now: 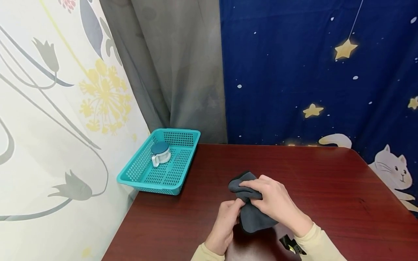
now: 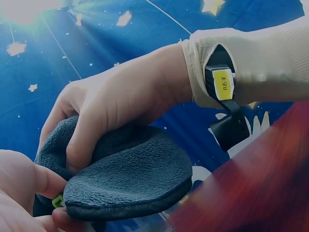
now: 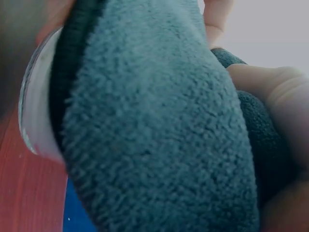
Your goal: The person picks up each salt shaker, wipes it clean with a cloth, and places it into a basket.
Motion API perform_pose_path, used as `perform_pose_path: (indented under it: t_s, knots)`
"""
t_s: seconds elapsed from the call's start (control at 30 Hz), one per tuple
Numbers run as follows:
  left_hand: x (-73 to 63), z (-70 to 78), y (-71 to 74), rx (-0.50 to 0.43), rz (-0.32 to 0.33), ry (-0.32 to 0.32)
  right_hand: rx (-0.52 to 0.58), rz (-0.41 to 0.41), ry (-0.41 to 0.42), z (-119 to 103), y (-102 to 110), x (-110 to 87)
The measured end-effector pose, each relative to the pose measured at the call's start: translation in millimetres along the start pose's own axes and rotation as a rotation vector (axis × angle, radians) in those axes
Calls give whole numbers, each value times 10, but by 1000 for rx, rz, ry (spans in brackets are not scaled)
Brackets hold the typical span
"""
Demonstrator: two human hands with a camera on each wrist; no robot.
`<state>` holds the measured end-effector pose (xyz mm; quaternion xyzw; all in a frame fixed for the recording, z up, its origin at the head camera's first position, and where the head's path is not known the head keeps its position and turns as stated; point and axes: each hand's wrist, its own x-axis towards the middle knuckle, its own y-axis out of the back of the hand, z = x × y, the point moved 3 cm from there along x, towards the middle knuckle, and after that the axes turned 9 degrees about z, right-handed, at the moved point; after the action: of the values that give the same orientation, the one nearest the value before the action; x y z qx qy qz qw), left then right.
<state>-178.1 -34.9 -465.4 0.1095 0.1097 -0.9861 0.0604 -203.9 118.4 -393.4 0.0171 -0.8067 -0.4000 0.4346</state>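
Note:
A dark grey plush cloth [image 1: 256,217] with a black edge hangs folded between the hands, above the table. My right hand [image 1: 275,199] grips it from above, thumb and fingers sunk into its folds. Lower left, my left hand [image 1: 224,223] pinches a small object whose green bit [image 2: 58,200] shows between thumb and finger in the left wrist view. Beside the cloth's edge in the right wrist view is a pale, round-sided object [image 3: 41,106] with a shiny rim. Cloth covers most of it, so its kind is hidden.
On the table's [image 1: 310,170] back left corner stands a teal plastic basket [image 1: 147,186]. Inside it lies a white handled jar [image 1: 161,156] with a blue lid. A patterned wall borders the left; grey and starry blue curtains [image 1: 277,72] hang behind.

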Motion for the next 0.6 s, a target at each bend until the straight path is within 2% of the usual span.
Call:
perform_pose_path:
  t_s: [0.13,0.33,0.6]
  knots:
    - [-4,12,-4,1,15,7,-62,25,10,37,5,-10]
    - [-31,17,-45,-3,15,14,-188,121,-102,254,47,-41]
    - [-30,32,-35,-16,21,-3,-176,157,-98,317,8,-42]
